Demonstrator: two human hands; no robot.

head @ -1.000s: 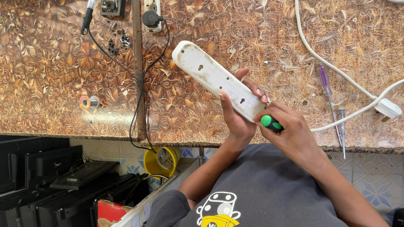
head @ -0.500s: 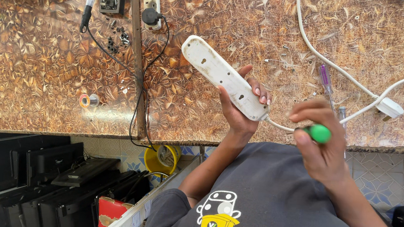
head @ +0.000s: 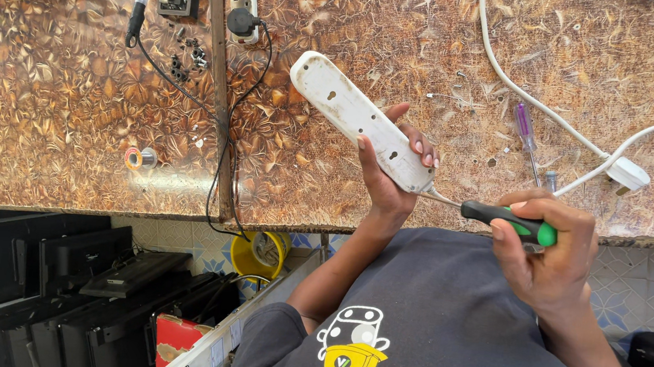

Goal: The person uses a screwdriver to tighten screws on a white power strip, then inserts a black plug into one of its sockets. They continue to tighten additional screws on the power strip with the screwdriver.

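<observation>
Left hand (head: 382, 183) clasped around a white power strip (head: 359, 120), held tilted above the patterned worktop (head: 52, 98). Right hand (head: 546, 255) clenched on a green-and-black screwdriver (head: 505, 220), tip touching the strip's near end.

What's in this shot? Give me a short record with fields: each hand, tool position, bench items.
left hand: holds white power strip, back side up
right hand: grips green-and-black screwdriver
tool position: tip at the strip's near end
bench: purple screwdriver, white plug with cable, tape roll, black plug

Bright, sharp daylight (soft shadows)
</observation>
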